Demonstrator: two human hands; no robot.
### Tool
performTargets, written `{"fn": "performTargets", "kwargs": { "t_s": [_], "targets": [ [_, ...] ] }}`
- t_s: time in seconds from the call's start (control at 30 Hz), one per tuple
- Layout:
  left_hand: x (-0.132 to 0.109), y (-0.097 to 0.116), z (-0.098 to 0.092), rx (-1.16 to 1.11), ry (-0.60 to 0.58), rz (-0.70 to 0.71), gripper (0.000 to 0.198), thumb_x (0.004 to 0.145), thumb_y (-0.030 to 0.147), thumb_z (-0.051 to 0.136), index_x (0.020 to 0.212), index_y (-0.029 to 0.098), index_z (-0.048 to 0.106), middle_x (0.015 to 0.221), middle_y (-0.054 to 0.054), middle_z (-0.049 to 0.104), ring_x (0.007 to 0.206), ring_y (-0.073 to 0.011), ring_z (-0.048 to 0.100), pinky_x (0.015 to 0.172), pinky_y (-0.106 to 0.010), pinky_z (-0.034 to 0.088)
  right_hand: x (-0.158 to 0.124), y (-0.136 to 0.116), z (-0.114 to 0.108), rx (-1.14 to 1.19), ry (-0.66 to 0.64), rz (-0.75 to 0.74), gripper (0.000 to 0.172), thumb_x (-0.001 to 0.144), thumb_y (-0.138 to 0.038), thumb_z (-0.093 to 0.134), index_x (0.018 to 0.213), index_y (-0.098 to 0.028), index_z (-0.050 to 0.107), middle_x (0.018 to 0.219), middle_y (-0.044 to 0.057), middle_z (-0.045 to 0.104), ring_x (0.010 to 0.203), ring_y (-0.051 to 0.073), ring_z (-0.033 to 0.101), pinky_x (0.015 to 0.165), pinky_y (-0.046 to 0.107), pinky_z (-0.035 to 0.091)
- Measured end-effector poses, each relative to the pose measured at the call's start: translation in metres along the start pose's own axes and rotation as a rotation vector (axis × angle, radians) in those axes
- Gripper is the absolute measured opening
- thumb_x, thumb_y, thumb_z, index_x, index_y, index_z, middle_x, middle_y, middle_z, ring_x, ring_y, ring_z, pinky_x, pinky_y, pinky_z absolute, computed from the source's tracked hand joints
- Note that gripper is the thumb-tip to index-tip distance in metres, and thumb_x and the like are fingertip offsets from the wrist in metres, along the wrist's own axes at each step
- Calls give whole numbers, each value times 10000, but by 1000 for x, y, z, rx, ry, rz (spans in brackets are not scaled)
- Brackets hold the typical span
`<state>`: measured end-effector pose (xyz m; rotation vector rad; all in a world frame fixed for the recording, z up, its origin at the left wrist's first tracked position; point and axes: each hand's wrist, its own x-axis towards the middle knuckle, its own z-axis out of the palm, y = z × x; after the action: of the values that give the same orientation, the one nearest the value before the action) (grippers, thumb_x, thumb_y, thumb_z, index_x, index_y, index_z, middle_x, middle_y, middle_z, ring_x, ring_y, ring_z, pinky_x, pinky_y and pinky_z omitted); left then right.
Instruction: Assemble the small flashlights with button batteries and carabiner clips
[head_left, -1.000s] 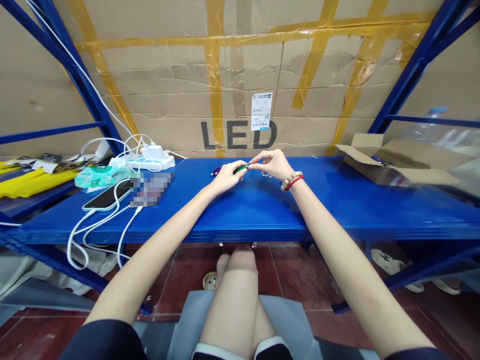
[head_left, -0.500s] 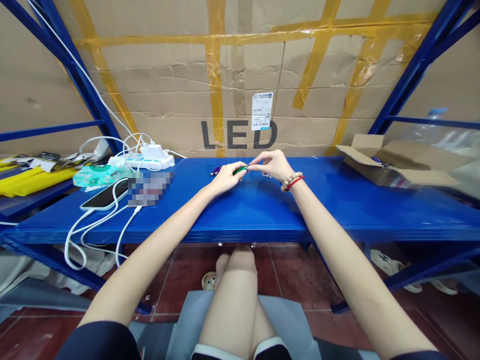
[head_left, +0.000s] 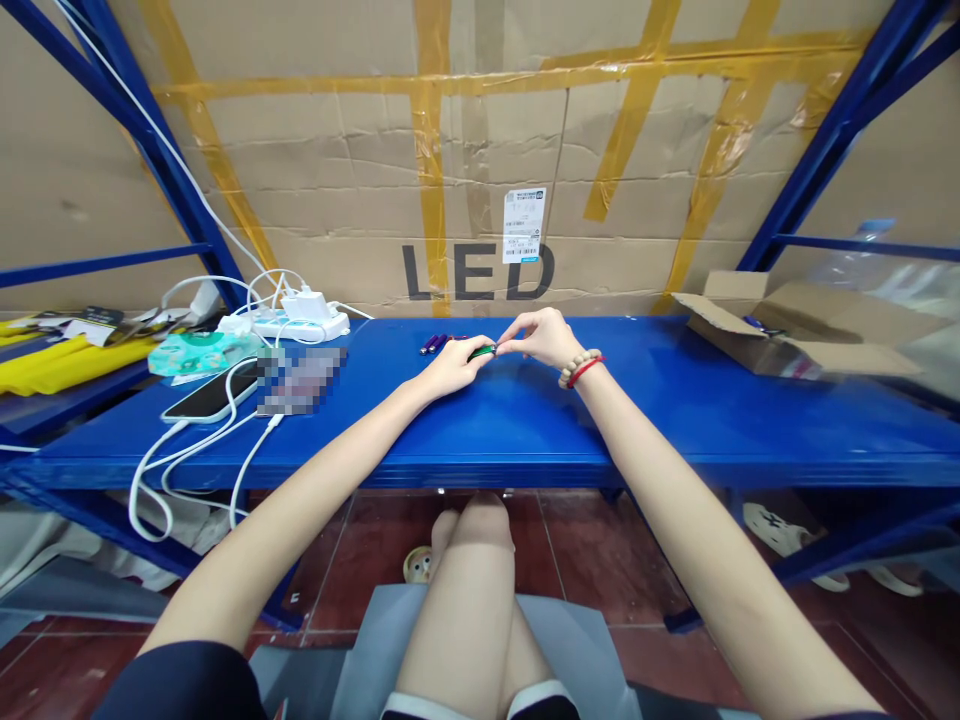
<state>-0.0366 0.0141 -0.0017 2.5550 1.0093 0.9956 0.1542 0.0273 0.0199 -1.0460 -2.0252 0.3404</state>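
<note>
Green object (head_left: 482, 351) over blue table (head_left: 525, 420); taped cardboard (head_left: 337, 200) behind; red-tiled floor (head_left: 585, 560) below.

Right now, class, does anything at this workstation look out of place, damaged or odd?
Yes: at left, white cables loop over the front edge of the blue table, where they could snag. The cardboard behind is creased and crisscrossed with yellow tape. No spill shows.
</note>
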Motion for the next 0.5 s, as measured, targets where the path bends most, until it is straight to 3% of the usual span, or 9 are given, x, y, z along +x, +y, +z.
{"fn": "performTargets", "kwargs": {
  "t_s": [0.5],
  "targets": [
    [-1,3,-2,-4,6,-28,197,845,297,472,954,174,581,948,-51,660,871,-188,597,785,-286,446,0,2,4,116,-36,9,369,558,-499,746,674,-149,719,570,26,651,422,96,514,463,238,403]
  ]
}}
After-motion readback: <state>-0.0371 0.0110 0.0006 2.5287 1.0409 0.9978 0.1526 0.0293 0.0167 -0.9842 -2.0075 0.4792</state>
